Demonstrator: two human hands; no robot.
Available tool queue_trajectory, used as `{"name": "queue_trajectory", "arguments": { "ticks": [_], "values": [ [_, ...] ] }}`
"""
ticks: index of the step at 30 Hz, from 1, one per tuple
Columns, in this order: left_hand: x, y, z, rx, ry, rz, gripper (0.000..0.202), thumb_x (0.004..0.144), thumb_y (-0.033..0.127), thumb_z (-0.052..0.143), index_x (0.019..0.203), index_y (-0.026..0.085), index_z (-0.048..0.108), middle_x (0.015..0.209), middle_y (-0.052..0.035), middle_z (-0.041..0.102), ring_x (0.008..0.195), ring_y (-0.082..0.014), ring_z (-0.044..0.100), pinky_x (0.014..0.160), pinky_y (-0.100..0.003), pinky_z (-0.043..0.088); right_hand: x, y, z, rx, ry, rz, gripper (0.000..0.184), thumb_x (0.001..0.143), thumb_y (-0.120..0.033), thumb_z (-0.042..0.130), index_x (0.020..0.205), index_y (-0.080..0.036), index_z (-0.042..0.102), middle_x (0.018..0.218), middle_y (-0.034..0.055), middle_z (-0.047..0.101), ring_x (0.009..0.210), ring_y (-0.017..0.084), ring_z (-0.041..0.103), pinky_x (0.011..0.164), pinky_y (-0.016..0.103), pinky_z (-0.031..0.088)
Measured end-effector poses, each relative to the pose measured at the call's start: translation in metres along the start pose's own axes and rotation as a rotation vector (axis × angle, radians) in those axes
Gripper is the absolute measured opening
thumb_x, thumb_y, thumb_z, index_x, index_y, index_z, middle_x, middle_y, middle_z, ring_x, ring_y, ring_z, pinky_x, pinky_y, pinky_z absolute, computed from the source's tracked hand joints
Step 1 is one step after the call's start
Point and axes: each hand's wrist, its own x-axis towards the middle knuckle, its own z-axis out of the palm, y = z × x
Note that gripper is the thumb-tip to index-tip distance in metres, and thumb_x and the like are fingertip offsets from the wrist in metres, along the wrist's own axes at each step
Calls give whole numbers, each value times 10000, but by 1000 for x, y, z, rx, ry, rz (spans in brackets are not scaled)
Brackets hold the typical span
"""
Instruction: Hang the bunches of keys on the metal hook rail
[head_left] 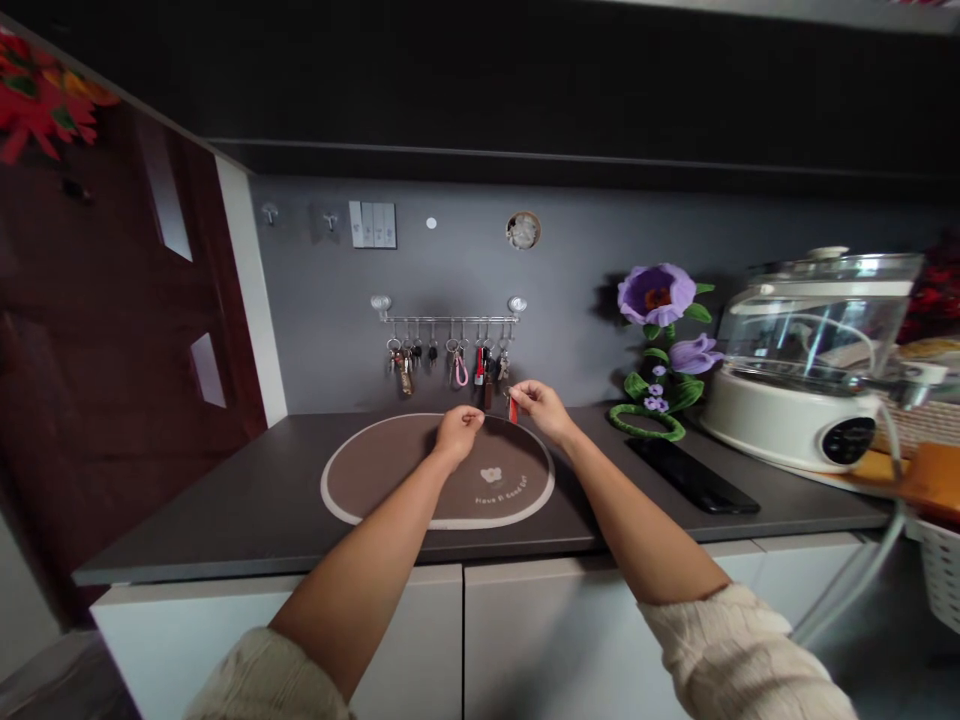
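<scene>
Both my arms reach over a dark countertop toward a chrome key rail on the grey wall. My right hand pinches a small red key tag just below the rail's right end. My left hand is curled closed beside it, above the oval brown mat; what its fingers hold, if anything, is too small to make out. Several keys and fobs hang from the rail's hooks, among them a pink loop and a red fob.
A black phone lies right of the mat. Purple knitted flowers stand by the wall, then a white appliance with a clear lid. A dark wooden door is at left. White cabinets sit below the counter.
</scene>
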Motion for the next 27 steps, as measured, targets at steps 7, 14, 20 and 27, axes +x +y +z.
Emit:
{"name": "queue_trajectory", "arguments": {
  "ticks": [7,14,20,27],
  "values": [
    [-1,0,2,-19,-8,-25,97,679,197,540,711,128,601,544,14,536,505,-74,457,519,-194,366,5,-7,-2,117,117,39,386,584,-504,603,709,-151,508,530,-24,512,455,63,433,468,196,360],
    [0,-4,4,-26,-2,-20,103,675,210,544,709,130,599,601,-5,571,522,-81,478,524,-200,375,35,-17,-6,233,199,70,342,627,-466,589,764,-165,504,547,-24,518,469,68,467,497,212,421],
    [-1,-2,5,14,-7,-27,96,686,205,531,693,130,590,577,-4,561,524,-87,479,537,-207,375,73,-25,-7,235,238,82,275,679,-414,559,744,-154,498,499,-26,487,403,61,442,356,160,272],
    [-2,-2,5,7,-1,-44,94,687,195,530,712,130,592,633,-22,586,550,-92,495,556,-215,386,102,-20,-9,288,290,105,204,695,-335,569,699,-146,491,449,-41,465,378,56,426,378,170,323]
  ]
}}
